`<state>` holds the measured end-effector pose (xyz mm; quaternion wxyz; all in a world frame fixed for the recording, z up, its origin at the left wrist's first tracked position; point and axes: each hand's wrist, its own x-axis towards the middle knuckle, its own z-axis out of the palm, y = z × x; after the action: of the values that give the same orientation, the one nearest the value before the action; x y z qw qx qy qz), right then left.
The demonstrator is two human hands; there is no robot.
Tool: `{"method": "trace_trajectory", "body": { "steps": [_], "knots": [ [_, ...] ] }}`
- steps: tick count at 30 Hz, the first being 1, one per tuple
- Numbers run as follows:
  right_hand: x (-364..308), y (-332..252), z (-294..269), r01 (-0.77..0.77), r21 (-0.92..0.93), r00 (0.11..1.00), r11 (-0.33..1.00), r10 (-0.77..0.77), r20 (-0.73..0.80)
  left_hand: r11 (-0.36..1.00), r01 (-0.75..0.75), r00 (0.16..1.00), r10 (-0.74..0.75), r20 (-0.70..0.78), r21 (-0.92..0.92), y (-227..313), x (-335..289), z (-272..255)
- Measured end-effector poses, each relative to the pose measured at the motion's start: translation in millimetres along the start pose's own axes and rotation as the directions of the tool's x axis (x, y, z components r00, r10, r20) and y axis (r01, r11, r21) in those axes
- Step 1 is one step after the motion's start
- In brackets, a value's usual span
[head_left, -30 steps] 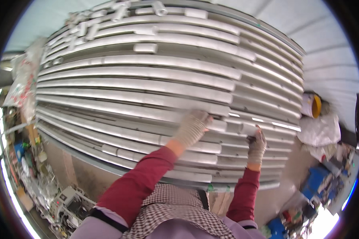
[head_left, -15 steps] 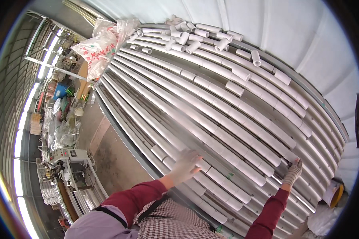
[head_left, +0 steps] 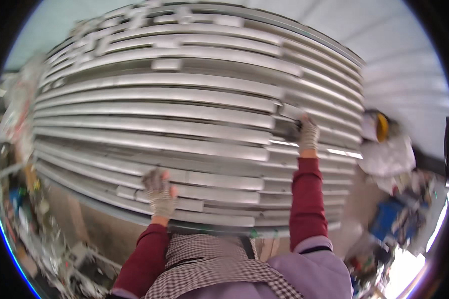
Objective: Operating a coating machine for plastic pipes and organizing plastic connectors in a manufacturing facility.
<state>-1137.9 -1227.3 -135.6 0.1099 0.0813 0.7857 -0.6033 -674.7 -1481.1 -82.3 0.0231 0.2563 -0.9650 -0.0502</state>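
Note:
White short tubes (head_left: 224, 129) lie end to end in long rows on a grooved metal rack (head_left: 319, 79). My left hand (head_left: 159, 192), in a pale glove with greyish fingertips, rests over the near rows, its fingers stretched and the thumb apart. Under and beside it run more white tubes (head_left: 214, 178). Further right, my right hand (head_left: 309, 135), gloved the same way, reaches to the right end of the middle rows. Its fingertips are close to a single tube (head_left: 290, 111); blur hides whether they grip anything.
Loose tubes (head_left: 165, 65) lie on top of the rows, and several more are heaped at the far left. A clear plastic bag (head_left: 17, 107) stands at the left end. Beyond the right end are a round container with yellow (head_left: 381, 127) and a white bag (head_left: 391, 157).
The view has swung round, so the rows now run across the picture and everything is blurred. My left hand remains over the near rows and my right hand near the row ends.

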Motion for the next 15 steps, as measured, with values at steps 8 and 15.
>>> {"method": "trace_trajectory", "body": {
  "steps": [8,15],
  "knots": [
    [-37.0,4.7,-2.3,0.124,-0.652,0.990,0.748,-0.133,0.035,1.000,0.010,0.999,-0.011,0.045,0.012,10.0,14.5,0.1],
    [-91.8,-19.4,-32.6,-0.029,0.021,0.986,0.999,0.025,0.165,0.997,0.074,0.990,-0.073,0.122,-0.006,5.1,10.6,-0.4]
  ]
}}
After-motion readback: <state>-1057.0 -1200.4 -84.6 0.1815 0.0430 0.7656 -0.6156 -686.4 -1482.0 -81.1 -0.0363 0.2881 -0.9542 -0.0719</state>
